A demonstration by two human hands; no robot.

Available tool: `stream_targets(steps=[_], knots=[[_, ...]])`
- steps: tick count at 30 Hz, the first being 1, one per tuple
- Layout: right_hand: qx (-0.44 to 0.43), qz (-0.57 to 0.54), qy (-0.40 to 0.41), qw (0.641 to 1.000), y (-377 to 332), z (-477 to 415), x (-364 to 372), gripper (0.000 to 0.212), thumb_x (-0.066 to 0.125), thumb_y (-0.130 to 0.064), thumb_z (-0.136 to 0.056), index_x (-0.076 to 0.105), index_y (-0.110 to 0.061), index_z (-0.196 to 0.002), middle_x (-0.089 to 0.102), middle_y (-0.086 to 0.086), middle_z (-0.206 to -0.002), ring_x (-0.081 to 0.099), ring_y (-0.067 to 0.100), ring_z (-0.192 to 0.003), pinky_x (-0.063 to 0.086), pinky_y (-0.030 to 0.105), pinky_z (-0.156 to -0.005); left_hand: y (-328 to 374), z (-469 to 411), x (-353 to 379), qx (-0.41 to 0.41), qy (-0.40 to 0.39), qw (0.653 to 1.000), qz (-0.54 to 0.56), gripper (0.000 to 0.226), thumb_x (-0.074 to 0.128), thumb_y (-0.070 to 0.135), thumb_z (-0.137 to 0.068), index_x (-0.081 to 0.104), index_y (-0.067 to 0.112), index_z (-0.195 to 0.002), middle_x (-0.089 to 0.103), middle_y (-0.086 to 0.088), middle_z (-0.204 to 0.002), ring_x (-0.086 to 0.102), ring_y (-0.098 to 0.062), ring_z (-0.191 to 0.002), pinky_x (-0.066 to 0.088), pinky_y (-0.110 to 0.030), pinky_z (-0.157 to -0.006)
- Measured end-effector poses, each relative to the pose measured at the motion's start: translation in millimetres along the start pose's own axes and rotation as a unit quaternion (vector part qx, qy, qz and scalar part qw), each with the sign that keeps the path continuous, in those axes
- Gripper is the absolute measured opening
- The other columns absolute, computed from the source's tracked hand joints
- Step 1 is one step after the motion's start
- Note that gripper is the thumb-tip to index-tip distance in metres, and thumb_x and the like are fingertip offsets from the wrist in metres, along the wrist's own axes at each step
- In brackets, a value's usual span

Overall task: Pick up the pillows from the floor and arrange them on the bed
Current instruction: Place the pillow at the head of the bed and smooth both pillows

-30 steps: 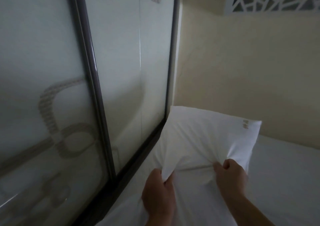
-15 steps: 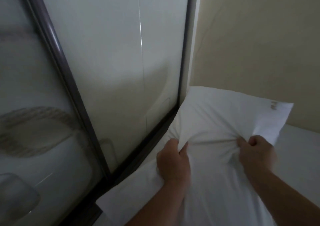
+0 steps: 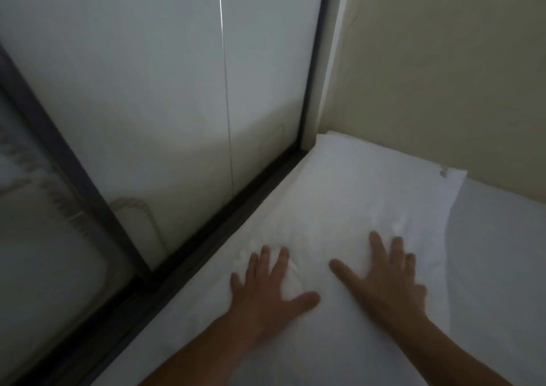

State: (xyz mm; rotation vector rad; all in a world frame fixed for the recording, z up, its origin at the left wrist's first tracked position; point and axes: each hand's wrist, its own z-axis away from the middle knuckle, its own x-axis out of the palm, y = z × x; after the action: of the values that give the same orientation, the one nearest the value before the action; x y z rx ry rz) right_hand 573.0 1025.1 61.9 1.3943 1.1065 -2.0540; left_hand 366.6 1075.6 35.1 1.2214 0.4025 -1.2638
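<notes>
Flat on pillow [image 3: 354, 196], L hand [image 3: 263, 291], R hand [image 3: 387, 276]

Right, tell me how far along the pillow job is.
Done: one white pillow lies flat on the bed, tucked into the corner where the glass partition meets the beige wall. In hand: the left hand and right hand rest open and flat on it, apparently smoothing it. Left: the floor is out of view, so I cannot tell whether more pillows remain.
</notes>
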Motion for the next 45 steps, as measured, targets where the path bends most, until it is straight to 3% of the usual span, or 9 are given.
stream_targets(steps=[3,6,9,12,19,23,25,27,45], knots=[[0.046,-0.001,-0.029,0.999,5,12,2,0.12,0.045,-0.094,-0.044,-0.001,-0.045,-0.144,-0.005,0.005,-0.16,0.003,0.03,-0.146,0.024,0.061,-0.105,-19,9,-13,-0.054,0.004,0.998,-0.028,0.141,0.036,0.102,-0.033,-0.021,0.041,-0.146,-0.019,-0.002,-0.162,-0.015,-0.022,-0.149,-0.003,-0.059,-0.116],[0.058,-0.035,0.001,0.998,2,7,4,0.096,0.065,-0.07,-0.06,0.026,-0.037,-0.142,0.029,0.015,-0.149,0.03,0.034,-0.136,0.036,0.051,-0.101,-33,25,-15,-0.199,0.027,0.977,0.072,0.154,0.051,0.098,-0.026,-0.004,0.026,-0.151,0.015,-0.014,-0.16,0.019,-0.033,-0.145,0.023,-0.054,-0.113],[0.038,-0.005,0.065,0.997,-10,-5,5,0.044,0.062,-0.035,-0.077,0.059,-0.026,-0.12,0.062,0.013,-0.12,0.056,0.033,-0.111,0.046,0.038,-0.088,-21,26,-7,-0.174,0.087,0.967,0.167,0.104,0.072,0.076,-0.046,0.04,0.018,-0.126,0.055,-0.009,-0.126,0.056,-0.029,-0.114,0.049,-0.043,-0.093],[0.032,0.003,0.135,0.99,-13,-15,-8,0.026,0.058,-0.017,-0.081,0.07,-0.02,-0.105,0.07,0.012,-0.108,0.062,0.034,-0.101,0.045,0.035,-0.082,8,28,-7,-0.108,0.222,0.944,0.218,0.045,0.075,0.047,-0.069,0.046,0.022,-0.091,0.065,-0.003,-0.096,0.064,-0.027,-0.091,0.052,-0.042,-0.079],[-0.035,-0.06,0.311,0.948,-34,-44,-74,0.021,0.056,-0.02,-0.088,0.068,-0.019,-0.106,0.068,0.017,-0.101,0.061,0.039,-0.095,0.044,0.039,-0.078,54,4,-50,0.037,0.389,0.895,0.215,0.035,0.066,0.037,-0.083,0.05,0.007,-0.091,0.064,-0.016,-0.096,0.059,-0.035,-0.092,0.046,-0.049,-0.078],[-0.022,-0.042,0.15,0.988,-16,-41,-52,0.038,0.049,-0.039,-0.091,0.055,-0.024,-0.125,0.06,0.016,-0.125,0.054,0.036,-0.114,0.041,0.041,-0.092,29,-10,-34,-0.075,0.275,0.957,0.051,0.065,0.052,0.058,-0.084,0.043,0.01,-0.127,0.052,-0.017,-0.13,0.048,-0.036,-0.12,0.037,-0.053,-0.1],[-0.029,-0.01,0.024,0.999,-6,-35,-27,0.059,0.045,-0.056,-0.087,0.039,-0.028,-0.139,0.04,0.011,-0.148,0.038,0.031,-0.134,0.031,0.048,-0.106,3,-9,-19,-0.14,0.161,0.977,0.024,0.085,0.038,0.071,-0.082,0.02,0.019,-0.147,0.035,-0.016,-0.148,0.038,-0.036,-0.132,0.028,-0.056,-0.108],[-0.038,0.012,-0.021,0.999,0,-33,-7,0.071,0.041,-0.065,-0.084,0.024,-0.034,-0.146,0.015,0.0,-0.16,0.015,0.024,-0.145,0.02,0.057,-0.111,-15,-10,-10,-0.131,0.11,0.985,0.008,0.088,0.026,0.078,-0.079,0.003,0.032,-0.151,0.027,-0.016,-0.153,0.034,-0.036,-0.135,0.028,-0.054,-0.108],[-0.066,0.02,0.01,0.998,15,-23,15,0.07,0.033,-0.063,-0.088,0.011,-0.036,-0.149,0.0,-0.002,-0.162,0.001,0.024,-0.147,0.013,0.059,-0.111,-12,4,8,-0.114,0.061,0.99,-0.049,0.086,0.009,0.076,-0.081,0.006,0.028,-0.152,0.022,-0.016,-0.155,0.031,-0.036,-0.136,0.027,-0.055,-0.107]])
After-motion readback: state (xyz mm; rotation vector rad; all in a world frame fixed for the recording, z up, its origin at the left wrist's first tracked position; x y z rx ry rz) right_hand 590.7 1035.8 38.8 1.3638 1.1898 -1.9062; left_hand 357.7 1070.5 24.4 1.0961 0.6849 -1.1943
